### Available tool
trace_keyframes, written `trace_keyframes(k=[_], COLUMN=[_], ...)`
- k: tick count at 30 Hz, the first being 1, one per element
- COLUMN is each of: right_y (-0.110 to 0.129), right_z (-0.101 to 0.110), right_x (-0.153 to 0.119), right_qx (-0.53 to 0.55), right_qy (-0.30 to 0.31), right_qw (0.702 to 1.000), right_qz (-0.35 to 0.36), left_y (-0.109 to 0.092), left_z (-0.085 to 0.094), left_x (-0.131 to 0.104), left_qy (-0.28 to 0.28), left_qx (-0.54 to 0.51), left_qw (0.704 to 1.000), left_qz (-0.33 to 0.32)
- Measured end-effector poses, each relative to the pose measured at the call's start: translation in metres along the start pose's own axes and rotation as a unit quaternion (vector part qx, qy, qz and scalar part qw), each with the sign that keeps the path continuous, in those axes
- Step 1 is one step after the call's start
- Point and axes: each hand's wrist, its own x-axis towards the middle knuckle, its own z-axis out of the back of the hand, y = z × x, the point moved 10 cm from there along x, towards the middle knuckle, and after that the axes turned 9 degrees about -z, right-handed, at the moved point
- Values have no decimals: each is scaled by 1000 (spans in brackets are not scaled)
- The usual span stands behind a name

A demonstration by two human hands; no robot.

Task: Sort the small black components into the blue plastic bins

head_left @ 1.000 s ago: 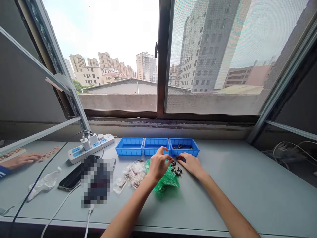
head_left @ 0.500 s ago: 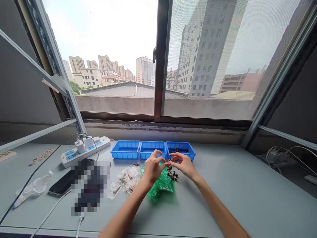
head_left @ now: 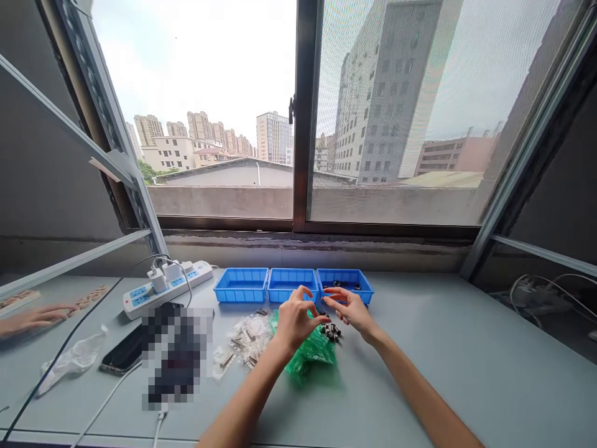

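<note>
My left hand (head_left: 296,320) hovers over a crumpled green plastic bag (head_left: 312,354), with thumb and forefinger apart and nothing visible between them. To its right, my right hand (head_left: 352,313) is held with fingers spread toward the left, just in front of the right blue bin (head_left: 368,295). I see nothing in its grip. A pile of small dark metal parts (head_left: 331,333) lies beside the green bag, below my right hand. More small dark pieces (head_left: 342,284) lie inside the right bin. Left of the bag is a heap of small clear packets (head_left: 252,336) with thin parts in them.
Two more blue bins, a left bin (head_left: 240,286) and a middle bin (head_left: 291,283), stand along the window wall. At left are a power strip (head_left: 172,286), a black phone (head_left: 124,348), cables and a crumpled clear bag (head_left: 74,358). Another person's hand (head_left: 40,318) rests at far left.
My hands, whose fingertips met over the parts, have drawn apart, and their fingers have opened. Another person's hand has come in at the far left. The view has shifted slightly.
</note>
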Motion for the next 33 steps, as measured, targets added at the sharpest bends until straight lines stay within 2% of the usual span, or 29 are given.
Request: trace_keyframes(k=[7,16,20,28,33], right_y=[-1,-5,-9,-5,3], right_z=[-1,12,12,10,17], right_x=[2,6,9,12,5], right_qx=[26,61,51,-77,-254], right_qy=[5,-37,-37,-48,-120], right_qw=[1000,997,998,995,957], right_qz=[-3,-9,-8,44,78], left_y=[-1,9,8,1,2], left_z=[1,0,2,-4,-6], left_x=[0,0,0,1,1], left_qy=[-2,-3,-3,22,21], left_qx=[-5,8,6,17,32], left_qw=[1000,1000,1000,999,999], left_qz=[-4,-2,-3,-21,-21])
